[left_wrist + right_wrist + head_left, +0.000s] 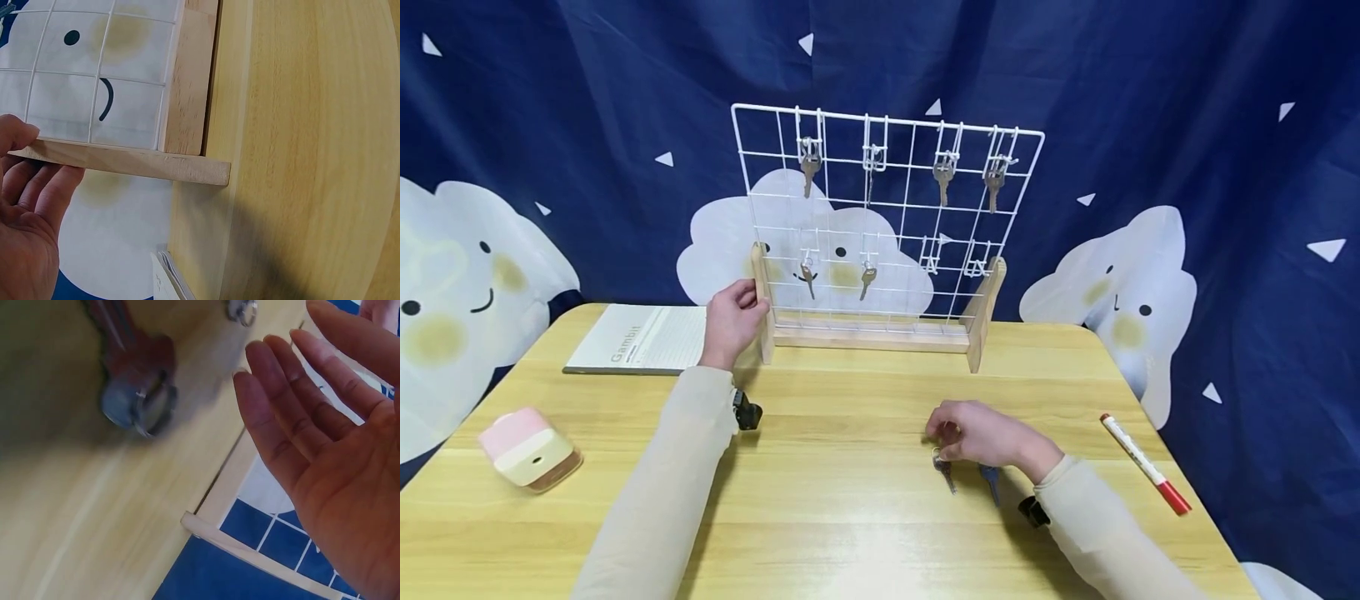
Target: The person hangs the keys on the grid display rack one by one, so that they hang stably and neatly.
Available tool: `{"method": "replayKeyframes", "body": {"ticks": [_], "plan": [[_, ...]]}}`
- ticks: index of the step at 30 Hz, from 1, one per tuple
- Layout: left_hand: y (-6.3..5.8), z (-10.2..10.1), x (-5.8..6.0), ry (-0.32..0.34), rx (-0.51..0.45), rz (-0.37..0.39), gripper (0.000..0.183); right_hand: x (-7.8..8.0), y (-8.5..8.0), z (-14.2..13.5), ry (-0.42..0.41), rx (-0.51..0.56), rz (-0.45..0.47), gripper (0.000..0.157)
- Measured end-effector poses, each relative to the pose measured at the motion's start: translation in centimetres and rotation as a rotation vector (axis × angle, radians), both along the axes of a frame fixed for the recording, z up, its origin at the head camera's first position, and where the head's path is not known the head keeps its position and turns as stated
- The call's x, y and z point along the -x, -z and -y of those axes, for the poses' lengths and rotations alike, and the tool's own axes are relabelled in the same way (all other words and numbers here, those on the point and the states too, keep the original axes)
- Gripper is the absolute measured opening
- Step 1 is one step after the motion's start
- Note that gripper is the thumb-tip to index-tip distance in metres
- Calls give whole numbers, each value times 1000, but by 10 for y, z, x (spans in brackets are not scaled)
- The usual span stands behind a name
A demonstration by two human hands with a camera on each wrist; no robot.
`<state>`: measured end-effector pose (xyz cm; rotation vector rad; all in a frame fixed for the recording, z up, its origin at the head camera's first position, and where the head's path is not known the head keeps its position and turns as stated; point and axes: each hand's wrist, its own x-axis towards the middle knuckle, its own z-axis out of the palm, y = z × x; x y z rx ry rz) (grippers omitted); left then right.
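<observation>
My left hand grips the wooden side post of a white wire grid rack, thumb on one side and fingers on the other. Over the table my right hand hovers beside two keys, its fingers loosely bent and holding nothing in the right wrist view. One key with a metal ring lies just below the fingertips. Under the palm side lies a blue-looking key, partly covered by the hand. Close to the right wrist camera, a key with its ring looks blurred.
Several keys hang from hooks on the rack, in two rows. Two white hooks sit at its lower right. A notebook and a pink and cream box-shaped item lie left; a red marker lies right.
</observation>
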<state>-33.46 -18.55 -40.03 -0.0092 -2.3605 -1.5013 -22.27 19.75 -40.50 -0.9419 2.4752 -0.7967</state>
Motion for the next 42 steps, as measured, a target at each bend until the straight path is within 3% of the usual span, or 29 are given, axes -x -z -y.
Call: {"method": "replayKeyframes", "body": {"ticks": [9, 20, 42], "plan": [[0, -1, 0, 3, 10, 5, 39, -5, 7, 1, -8, -97, -89, 20], [1, 3, 0, 2, 5, 17, 38, -5, 13, 5, -20, -103, -128, 17], [-1, 0, -1, -2, 30, -7, 37, -9, 14, 5, -14, -79, -81, 22]]}}
